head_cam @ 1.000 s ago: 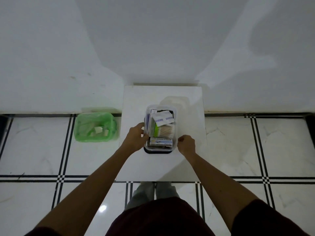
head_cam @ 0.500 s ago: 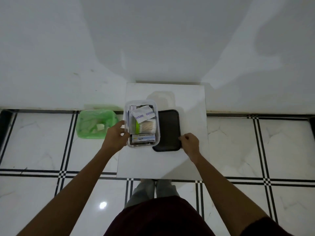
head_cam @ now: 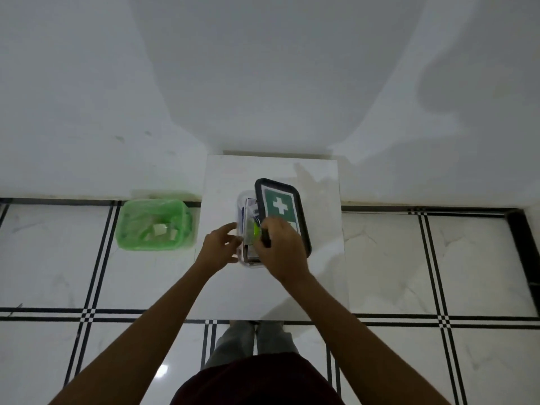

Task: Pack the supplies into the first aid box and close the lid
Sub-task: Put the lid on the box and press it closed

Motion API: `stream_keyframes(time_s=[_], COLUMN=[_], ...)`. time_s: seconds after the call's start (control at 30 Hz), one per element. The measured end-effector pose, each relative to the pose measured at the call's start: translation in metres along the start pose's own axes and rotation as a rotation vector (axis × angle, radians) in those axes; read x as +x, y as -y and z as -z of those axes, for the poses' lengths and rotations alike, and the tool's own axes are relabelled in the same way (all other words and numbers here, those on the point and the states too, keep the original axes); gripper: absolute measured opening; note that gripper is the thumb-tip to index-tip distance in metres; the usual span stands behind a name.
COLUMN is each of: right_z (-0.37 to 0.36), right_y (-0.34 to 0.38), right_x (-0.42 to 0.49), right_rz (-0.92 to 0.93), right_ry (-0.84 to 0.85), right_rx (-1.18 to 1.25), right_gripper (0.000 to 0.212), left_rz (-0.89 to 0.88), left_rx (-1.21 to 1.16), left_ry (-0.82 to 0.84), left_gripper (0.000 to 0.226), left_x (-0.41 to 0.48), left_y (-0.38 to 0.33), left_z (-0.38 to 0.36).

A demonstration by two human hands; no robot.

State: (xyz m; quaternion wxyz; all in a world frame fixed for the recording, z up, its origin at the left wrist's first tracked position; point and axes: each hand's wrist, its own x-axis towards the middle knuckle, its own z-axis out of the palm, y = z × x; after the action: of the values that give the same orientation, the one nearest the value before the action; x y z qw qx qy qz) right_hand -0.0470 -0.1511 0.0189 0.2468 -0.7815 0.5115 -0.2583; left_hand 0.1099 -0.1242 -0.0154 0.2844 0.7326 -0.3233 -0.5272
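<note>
A clear plastic first aid box (head_cam: 241, 202) stands on the small white table (head_cam: 271, 287), packed with upright packets and boxes of supplies (head_cam: 250, 217). A black lid (head_cam: 301, 211) with a green label and white cross is tilted over the box's right side, covering part of it. My right hand (head_cam: 277, 249) grips the lid's near edge. My left hand (head_cam: 217, 248) rests against the box's left wall, fingers partly spread. The box's near right part is hidden behind my right hand.
A bin lined with a green plastic bag (head_cam: 155, 225), holding scraps of paper, sits on the floor left of the table. A white wall (head_cam: 263, 68) rises behind the table. The tiled floor (head_cam: 423, 258) surrounds it, and my feet (head_cam: 254, 337) stand at its front edge.
My right hand has picked the black lid up from the table, turned it label side up and brought it over the box. My left hand stays at the box's left side.
</note>
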Motion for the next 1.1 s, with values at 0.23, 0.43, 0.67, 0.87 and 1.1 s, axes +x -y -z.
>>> stream_keyframes(time_s=[0.23, 0.43, 0.67, 0.87, 1.1], right_z=[-0.055, -0.039, -0.024, -0.044, -0.055], right_y=[0.007, 0.007, -0.056, -0.055, -0.05], right_x=[-0.027, -0.02, 0.001, 0.012, 0.008], right_rz=[0.077, -0.055, -0.503, -0.463, -0.539], right_ry=[0.08, -0.056, 0.014, -0.094, -0.185], right_rx=[-0.064, 0.062, -0.108, -0.072, -0.084], right_gripper=[0.022, 0.011, 0.032, 0.027, 0.026], left_rz=[0.103, -0.016, -0.175, -0.232, -0.083], left_rx=[-0.282, -0.104, 0.071, 0.279, 0.421], left_ry=[-0.022, -0.109, -0.275, -0.337, -0.351], left_gripper=[0.028, 0.045, 0.035, 0.039, 0.054], left_x=[0.006, 0.009, -0.001, 0.002, -0.004], left_y=[-0.013, -0.017, -0.006, -0.003, -0.001], left_z=[0.014, 0.007, -0.019, -0.024, -0.049])
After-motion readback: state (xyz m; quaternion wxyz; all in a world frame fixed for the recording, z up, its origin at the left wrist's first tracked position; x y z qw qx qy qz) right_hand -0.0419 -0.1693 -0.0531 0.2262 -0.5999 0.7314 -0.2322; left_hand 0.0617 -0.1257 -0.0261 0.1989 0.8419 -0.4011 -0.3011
